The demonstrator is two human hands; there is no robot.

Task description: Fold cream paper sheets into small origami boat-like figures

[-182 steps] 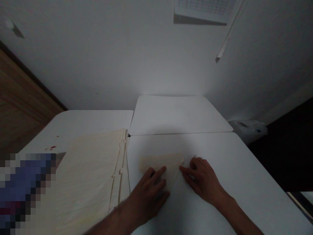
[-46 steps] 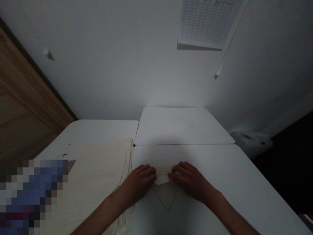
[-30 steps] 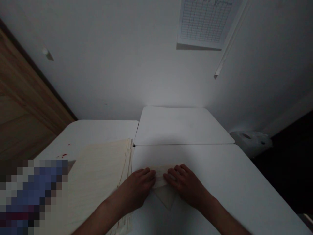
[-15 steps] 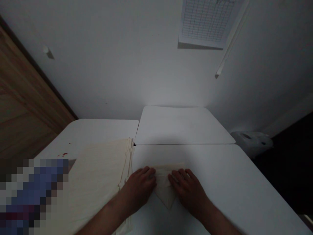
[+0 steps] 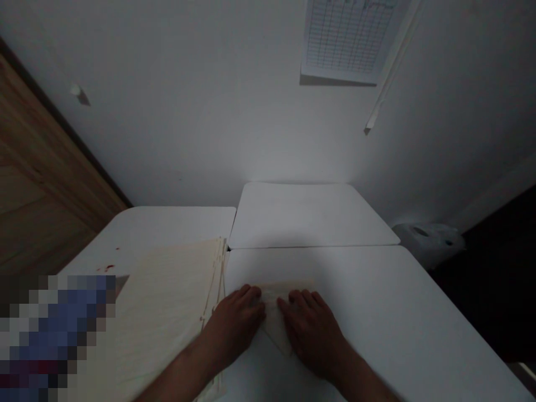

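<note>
A small folded cream sheet [image 5: 274, 322], thin and slightly see-through, lies on the white table [image 5: 368, 312] with a point at its near end. I cannot tell whether it is cloth or paper. My left hand [image 5: 238, 318] is closed over its left side, fingers bent and fingertips down on it. On the opposite side, my right hand [image 5: 313, 329] has its fingers curled over the sheet, and its thumb reaches inward across the fold. Both hands cover the sheet's side edges. Left of my left forearm, a stack of large cream sheets [image 5: 167, 301] lies with uneven right edges.
A blurred blue patch [image 5: 62, 329] covers the lower left corner. Red specks mark the left table [image 5: 176, 220]. Behind stand a white wall [image 5: 201, 111] and a posted grid chart [image 5: 343, 44]. A whitish plastic bag [image 5: 435, 243] sits beyond the table's right edge.
My right hand has moved a little left over the folded sheet, closer to my left hand, covering more of it. My left hand stays on its side. The view has shifted slightly.
</note>
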